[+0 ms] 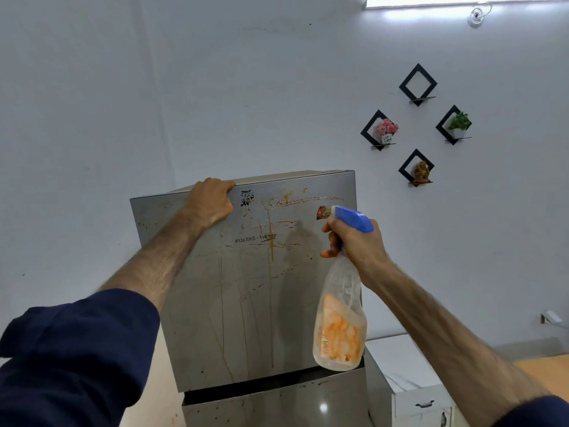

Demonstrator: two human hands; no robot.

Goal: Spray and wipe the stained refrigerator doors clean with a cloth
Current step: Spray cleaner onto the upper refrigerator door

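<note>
The steel upper refrigerator door [246, 303] faces me, streaked with yellow and red-brown stains and drip lines. My left hand [212, 200] grips the door's top left edge, fingers curled over it. My right hand [354, 241] holds a clear spray bottle [338, 322] with a blue trigger head by its neck, nozzle pointed at the door's upper right. The lower door [277, 405] shows below a dark gap, also spotted. No cloth is in view.
A white box-like unit [406, 383] stands right of the refrigerator. Black diamond wall shelves [417, 84] with small plants and a figurine hang on the white wall at right. A tube light [462, 1] glows at the top right.
</note>
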